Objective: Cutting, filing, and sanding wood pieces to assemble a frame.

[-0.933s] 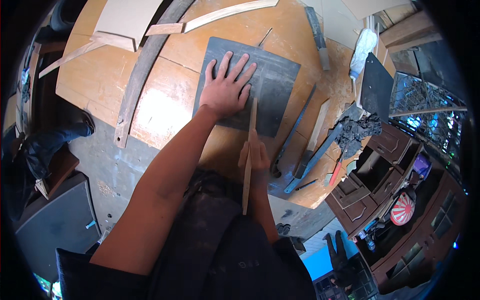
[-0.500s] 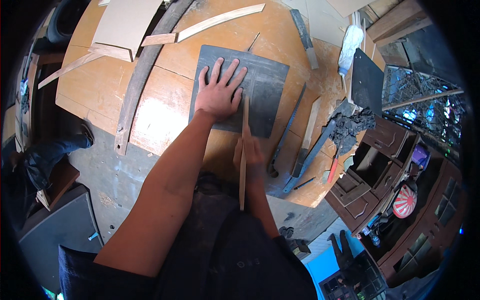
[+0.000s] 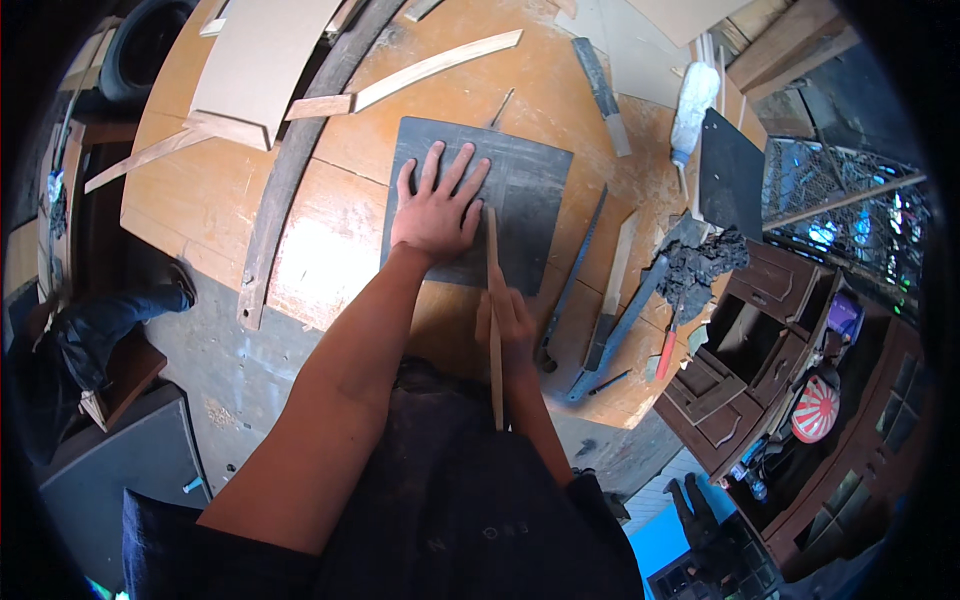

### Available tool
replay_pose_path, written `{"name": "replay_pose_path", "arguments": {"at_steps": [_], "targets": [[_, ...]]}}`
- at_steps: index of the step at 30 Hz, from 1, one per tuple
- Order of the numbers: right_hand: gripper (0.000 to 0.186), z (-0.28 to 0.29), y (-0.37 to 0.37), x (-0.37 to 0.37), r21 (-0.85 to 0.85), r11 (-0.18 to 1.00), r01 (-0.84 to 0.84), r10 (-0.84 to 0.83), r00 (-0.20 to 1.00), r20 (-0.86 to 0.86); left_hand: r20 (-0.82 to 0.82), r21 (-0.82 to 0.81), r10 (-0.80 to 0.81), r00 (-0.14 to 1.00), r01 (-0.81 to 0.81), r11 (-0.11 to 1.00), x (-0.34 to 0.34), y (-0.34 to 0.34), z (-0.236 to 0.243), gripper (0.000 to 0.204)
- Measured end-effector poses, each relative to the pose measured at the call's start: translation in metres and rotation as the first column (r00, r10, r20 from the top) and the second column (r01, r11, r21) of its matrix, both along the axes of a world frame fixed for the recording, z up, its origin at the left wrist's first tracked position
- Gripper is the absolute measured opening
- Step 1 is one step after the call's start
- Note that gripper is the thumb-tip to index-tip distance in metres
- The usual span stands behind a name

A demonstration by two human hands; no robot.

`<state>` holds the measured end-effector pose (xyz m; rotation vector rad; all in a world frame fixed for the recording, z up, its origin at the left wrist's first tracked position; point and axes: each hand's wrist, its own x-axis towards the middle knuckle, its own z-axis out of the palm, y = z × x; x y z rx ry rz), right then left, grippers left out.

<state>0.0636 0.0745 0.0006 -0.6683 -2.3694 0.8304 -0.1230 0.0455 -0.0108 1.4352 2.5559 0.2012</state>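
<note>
My left hand (image 3: 437, 213) lies flat with fingers spread on a dark grey rectangular sheet (image 3: 530, 180) that looks like sandpaper, pressing it against the wooden table. In my right hand (image 3: 511, 322) is a thin, narrow wooden strip (image 3: 495, 365). The strip's far end rests over the sheet, close beside my left thumb, and its near end points back at my body. My right fingers are wrapped around its middle, partly hidden behind it.
Right of the sheet lie a thin saw-like blade (image 3: 575, 275), a wooden-handled tool (image 3: 612, 290), a blue metal bar (image 3: 622, 335) and a red-handled tool (image 3: 667, 352). A white bottle (image 3: 697, 108) stands farther back. A long dark plank (image 3: 290, 185) crosses the table's left side.
The strip and my right hand have slid slightly forward along the sheet, away from my body. My left hand keeps its place on the sheet. The whole view has shifted a little.
</note>
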Motion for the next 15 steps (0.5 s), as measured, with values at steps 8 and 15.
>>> {"name": "replay_pose_path", "arguments": {"at_steps": [8,15], "targets": [[0.031,-0.001,0.043,-0.059,0.047,0.997,0.063,-0.059,0.995,-0.078,-0.039,0.037,-0.002,0.999,0.004,0.999,0.0,0.004,-0.008,0.057],[0.034,-0.003,-0.009,0.005,0.04,0.998,0.05,-0.05,0.999,0.012,-0.052,0.03,0.005,0.999,-0.003,1.0,-0.001,-0.001,-0.002,0.057]]}}
